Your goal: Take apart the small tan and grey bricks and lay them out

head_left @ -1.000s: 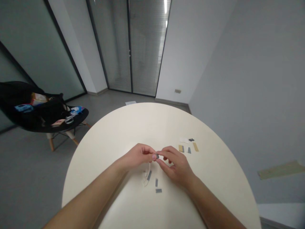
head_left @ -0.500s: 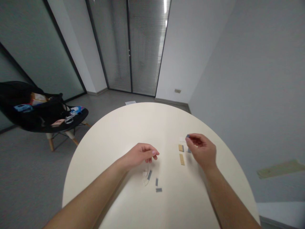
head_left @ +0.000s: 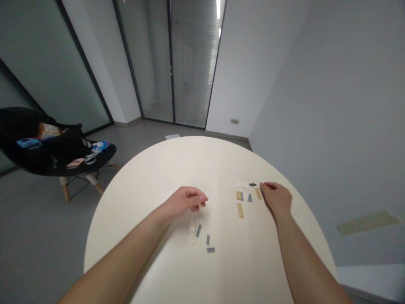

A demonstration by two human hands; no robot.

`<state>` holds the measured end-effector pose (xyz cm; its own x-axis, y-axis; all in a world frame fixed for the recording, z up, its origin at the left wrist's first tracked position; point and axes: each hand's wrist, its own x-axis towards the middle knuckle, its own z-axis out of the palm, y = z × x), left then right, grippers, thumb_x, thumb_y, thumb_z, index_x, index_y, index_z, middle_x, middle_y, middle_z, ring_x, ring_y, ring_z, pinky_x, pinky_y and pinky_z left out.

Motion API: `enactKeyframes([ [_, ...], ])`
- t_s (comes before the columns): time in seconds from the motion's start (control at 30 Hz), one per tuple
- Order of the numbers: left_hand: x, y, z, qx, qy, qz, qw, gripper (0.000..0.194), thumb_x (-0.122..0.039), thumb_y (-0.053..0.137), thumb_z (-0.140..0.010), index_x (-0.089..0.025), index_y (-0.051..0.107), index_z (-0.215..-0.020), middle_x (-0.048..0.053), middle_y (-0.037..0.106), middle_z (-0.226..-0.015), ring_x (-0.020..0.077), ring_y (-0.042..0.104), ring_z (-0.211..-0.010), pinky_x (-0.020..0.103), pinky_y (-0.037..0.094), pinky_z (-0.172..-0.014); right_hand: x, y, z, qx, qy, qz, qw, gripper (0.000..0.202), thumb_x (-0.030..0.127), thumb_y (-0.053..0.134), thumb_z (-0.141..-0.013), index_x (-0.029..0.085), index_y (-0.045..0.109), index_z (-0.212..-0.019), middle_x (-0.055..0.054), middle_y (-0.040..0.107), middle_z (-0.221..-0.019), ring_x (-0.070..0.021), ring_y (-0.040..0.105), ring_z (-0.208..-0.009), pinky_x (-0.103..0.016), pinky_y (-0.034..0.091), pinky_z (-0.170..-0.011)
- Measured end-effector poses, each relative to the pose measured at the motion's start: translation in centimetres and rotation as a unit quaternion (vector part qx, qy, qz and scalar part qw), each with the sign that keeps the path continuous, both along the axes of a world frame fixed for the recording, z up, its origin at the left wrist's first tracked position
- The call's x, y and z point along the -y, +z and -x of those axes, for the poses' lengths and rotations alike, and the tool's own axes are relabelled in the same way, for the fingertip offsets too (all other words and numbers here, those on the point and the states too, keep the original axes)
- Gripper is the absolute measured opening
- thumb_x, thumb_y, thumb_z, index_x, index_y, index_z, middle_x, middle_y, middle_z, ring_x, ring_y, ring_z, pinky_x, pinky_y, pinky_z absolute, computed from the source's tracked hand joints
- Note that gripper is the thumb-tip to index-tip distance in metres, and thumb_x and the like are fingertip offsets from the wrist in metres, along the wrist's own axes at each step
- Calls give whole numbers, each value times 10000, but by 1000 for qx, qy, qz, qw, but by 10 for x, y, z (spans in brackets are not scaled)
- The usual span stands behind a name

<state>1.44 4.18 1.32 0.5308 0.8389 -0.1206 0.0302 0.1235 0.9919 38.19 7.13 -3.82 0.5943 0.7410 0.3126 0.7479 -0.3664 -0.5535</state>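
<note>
My left hand (head_left: pixel 186 200) hovers over the middle of the round table (head_left: pixel 196 160), fingers curled and thumb pressed to them; a tiny pale yellow bit shows beneath the fingertips, too small to name. Below it lie a grey strip (head_left: pixel 198 230), small whitish pieces (head_left: pixel 193 229) and two more grey pieces (head_left: pixel 208 239). On the right, my right hand (head_left: pixel 276 196) is closed, its fingertips low beside a tan strip (head_left: pixel 258 194); what they hold, if anything, is hidden. Left of it are small black pieces (head_left: pixel 252 184), a grey piece (head_left: pixel 249 197), a tan-and-grey piece (head_left: pixel 239 195) and another tan strip (head_left: pixel 241 210).
A white, nearly transparent item (head_left: pixel 242 185) lies beside the black pieces. Beyond the table at the left stands a black chair (head_left: pixel 38 166) with a dark bag and packets on it. A wall (head_left: pixel 348 147) rises at the right.
My right hand has moved right, uncovering the tan strip and the black pieces. The dark piece at its fingertips no longer shows there. My left hand has shifted slightly left and up.
</note>
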Motion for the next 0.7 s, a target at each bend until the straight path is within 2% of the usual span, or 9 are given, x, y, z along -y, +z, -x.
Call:
enactKeyframes([
  [0.2,-3,5,3,-2,49,0,999,300,-404,673,-720,-111,680,-789,46,658,-724,78,487,-535,226,367,-551,-3,-4,-3,22,9,48,999,395,480,610,-687,172,760,-883,-110,733,-866,-261,641,-787,-346,456,-677],
  [0.33,-9,-2,6,-47,93,-20,994,248,-361,639,-728,-126,672,-800,32,649,-721,90,498,-544,229,372,-545,-4,-6,-5,40,22,53,998,392,479,603,-697,176,764,-888,-115,735,-868,-263,650,-793,-349,463,-685],
  [0.43,-13,-11,7,-117,117,-83,983,208,-327,628,-730,-143,682,-810,27,655,-725,120,531,-610,240,391,-584,-4,-7,-5,54,30,55,997,381,475,597,-698,182,769,-872,-118,737,-871,-264,653,-784,-346,463,-669],
  [0.57,-11,-18,7,-212,75,-161,961,213,-327,590,-760,-165,714,-823,29,678,-746,152,552,-654,255,385,-608,-4,-6,-4,57,32,51,997,383,474,599,-690,180,774,-863,-121,737,-856,-261,654,-749,-339,460,-637],
  [0.7,-5,-22,3,-273,46,-229,933,199,-312,589,-755,-183,729,-815,38,681,-770,168,562,-674,262,373,-625,-3,-5,-3,53,33,58,996,375,481,583,-712,195,773,-863,-116,738,-890,-270,653,-784,-354,464,-670],
])
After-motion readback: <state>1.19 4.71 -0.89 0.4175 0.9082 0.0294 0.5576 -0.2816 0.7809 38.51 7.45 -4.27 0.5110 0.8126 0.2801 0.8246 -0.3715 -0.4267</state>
